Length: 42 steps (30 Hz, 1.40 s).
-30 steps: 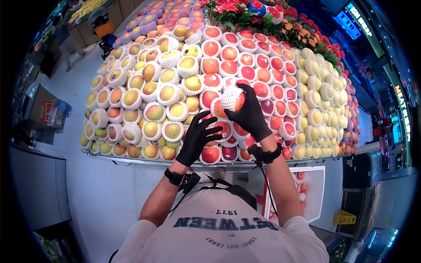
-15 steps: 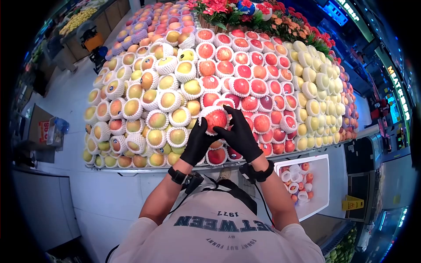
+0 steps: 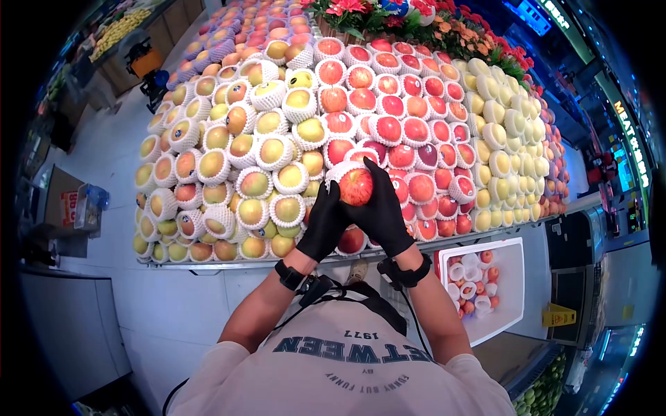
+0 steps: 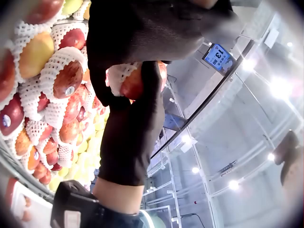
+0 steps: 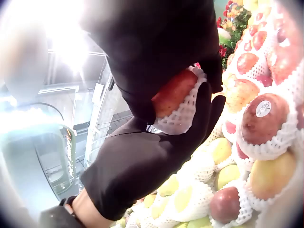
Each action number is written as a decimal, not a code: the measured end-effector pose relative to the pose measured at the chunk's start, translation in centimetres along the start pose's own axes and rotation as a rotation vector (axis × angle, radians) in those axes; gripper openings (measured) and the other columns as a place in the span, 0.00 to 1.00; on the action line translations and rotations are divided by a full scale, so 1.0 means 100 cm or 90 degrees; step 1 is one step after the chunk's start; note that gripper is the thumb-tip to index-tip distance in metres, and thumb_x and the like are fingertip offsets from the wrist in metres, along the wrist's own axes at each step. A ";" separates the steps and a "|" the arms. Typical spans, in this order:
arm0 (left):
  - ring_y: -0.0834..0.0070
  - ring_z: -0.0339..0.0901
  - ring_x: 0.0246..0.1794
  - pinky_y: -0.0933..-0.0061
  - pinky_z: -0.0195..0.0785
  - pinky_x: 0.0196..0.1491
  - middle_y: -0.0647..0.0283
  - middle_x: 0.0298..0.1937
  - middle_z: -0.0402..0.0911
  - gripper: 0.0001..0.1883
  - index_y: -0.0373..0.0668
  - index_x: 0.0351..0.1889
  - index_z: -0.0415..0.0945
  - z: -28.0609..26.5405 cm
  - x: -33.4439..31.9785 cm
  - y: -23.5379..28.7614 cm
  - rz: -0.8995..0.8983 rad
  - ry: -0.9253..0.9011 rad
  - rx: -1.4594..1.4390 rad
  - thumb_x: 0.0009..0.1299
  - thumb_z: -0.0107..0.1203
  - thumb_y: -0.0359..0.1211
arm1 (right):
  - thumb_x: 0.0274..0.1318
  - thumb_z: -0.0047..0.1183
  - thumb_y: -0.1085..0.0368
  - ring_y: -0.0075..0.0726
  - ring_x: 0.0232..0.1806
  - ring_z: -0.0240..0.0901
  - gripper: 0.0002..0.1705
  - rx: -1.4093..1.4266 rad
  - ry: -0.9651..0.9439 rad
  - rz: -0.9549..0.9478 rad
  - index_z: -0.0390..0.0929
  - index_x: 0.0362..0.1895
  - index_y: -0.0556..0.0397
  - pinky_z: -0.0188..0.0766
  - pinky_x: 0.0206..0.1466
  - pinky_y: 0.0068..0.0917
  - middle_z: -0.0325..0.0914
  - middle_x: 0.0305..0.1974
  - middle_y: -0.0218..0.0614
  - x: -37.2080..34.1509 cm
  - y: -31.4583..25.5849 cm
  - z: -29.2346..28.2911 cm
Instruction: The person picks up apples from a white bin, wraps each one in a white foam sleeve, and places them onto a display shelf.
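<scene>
Both hands wear black gloves and hold one red apple (image 3: 356, 188) between them, low over the front of the fruit display. The left hand (image 3: 325, 223) grips it from the left, its fingers around the white foam net (image 3: 336, 173). My right hand (image 3: 386, 218) curls round the other side, thumb and fingers against the bare red skin. In the right wrist view the foam net (image 5: 176, 116) covers the apple's lower part, while red skin shows above it. Gloved fingers hide much of the apple in both wrist views.
Netted red apples (image 3: 388, 129) lie in rows beyond the hands. Yellowish-red fruit (image 3: 254, 183) fills the left side, pale yellow fruit (image 3: 499, 163) the right. A white box (image 3: 517, 277) with apples and foam nets stands below, right. Flowers (image 3: 458, 35) line the back.
A second ago the right hand alone held the netted apple over the display, the left hand spread beside it. Both hands now hold it closer to the body, red skin turned up.
</scene>
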<state>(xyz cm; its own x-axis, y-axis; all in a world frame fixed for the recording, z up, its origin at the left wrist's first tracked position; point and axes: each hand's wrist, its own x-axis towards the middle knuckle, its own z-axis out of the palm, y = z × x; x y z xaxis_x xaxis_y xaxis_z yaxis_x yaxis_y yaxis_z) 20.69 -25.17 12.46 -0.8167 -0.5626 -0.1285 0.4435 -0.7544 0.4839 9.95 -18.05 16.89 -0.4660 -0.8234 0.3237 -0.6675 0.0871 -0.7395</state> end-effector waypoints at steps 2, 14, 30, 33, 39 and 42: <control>0.67 0.70 0.59 0.65 0.67 0.59 0.58 0.62 0.68 0.25 0.41 0.65 0.59 -0.004 0.000 -0.004 0.034 0.007 0.162 0.78 0.39 0.47 | 0.38 0.69 0.60 0.56 0.60 0.65 0.47 0.000 0.024 -0.011 0.59 0.63 0.59 0.65 0.61 0.42 0.66 0.57 0.55 0.000 0.002 -0.001; 0.81 0.73 0.43 0.80 0.69 0.40 0.64 0.48 0.73 0.18 0.36 0.55 0.65 0.017 -0.008 0.020 0.102 0.024 0.217 0.78 0.42 0.42 | 0.35 0.71 0.65 0.57 0.57 0.63 0.43 -0.095 0.097 -0.091 0.62 0.57 0.57 0.66 0.58 0.42 0.63 0.55 0.51 -0.003 -0.009 -0.003; 0.59 0.69 0.61 0.65 0.67 0.59 0.48 0.63 0.65 0.31 0.34 0.65 0.58 -0.012 -0.004 0.023 0.303 0.049 0.598 0.66 0.58 0.25 | 0.37 0.71 0.64 0.44 0.56 0.67 0.46 0.031 0.103 -0.057 0.58 0.61 0.57 0.66 0.58 0.36 0.65 0.54 0.45 -0.003 -0.010 -0.001; 0.62 0.70 0.61 0.62 0.69 0.59 0.51 0.63 0.65 0.27 0.37 0.68 0.56 -0.013 -0.009 0.027 0.179 0.010 0.194 0.74 0.47 0.36 | 0.37 0.72 0.63 0.42 0.57 0.66 0.47 0.095 0.100 -0.007 0.59 0.61 0.56 0.66 0.60 0.35 0.65 0.55 0.44 -0.002 -0.001 -0.012; 0.62 0.74 0.54 0.63 0.72 0.54 0.54 0.60 0.71 0.29 0.40 0.67 0.59 -0.031 -0.014 0.032 0.019 0.026 0.046 0.78 0.36 0.51 | 0.50 0.59 0.58 0.33 0.43 0.74 0.33 0.802 -0.031 0.300 0.62 0.58 0.56 0.74 0.43 0.26 0.73 0.46 0.39 -0.007 0.018 -0.035; 0.68 0.75 0.39 0.70 0.72 0.42 0.55 0.49 0.77 0.28 0.38 0.61 0.65 -0.030 -0.020 0.030 -0.018 0.065 0.061 0.77 0.37 0.52 | 0.54 0.56 0.54 0.32 0.38 0.77 0.29 0.726 -0.064 0.254 0.64 0.55 0.56 0.75 0.40 0.27 0.77 0.40 0.40 -0.009 0.021 -0.038</control>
<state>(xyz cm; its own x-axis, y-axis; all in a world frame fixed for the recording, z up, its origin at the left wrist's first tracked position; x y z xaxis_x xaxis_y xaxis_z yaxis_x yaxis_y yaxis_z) 24.76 -27.35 11.56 -0.7847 -0.5765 -0.2278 0.3793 -0.7372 0.5592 6.80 -14.97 17.26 -0.4419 -0.8953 -0.0558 0.4312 -0.1574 -0.8884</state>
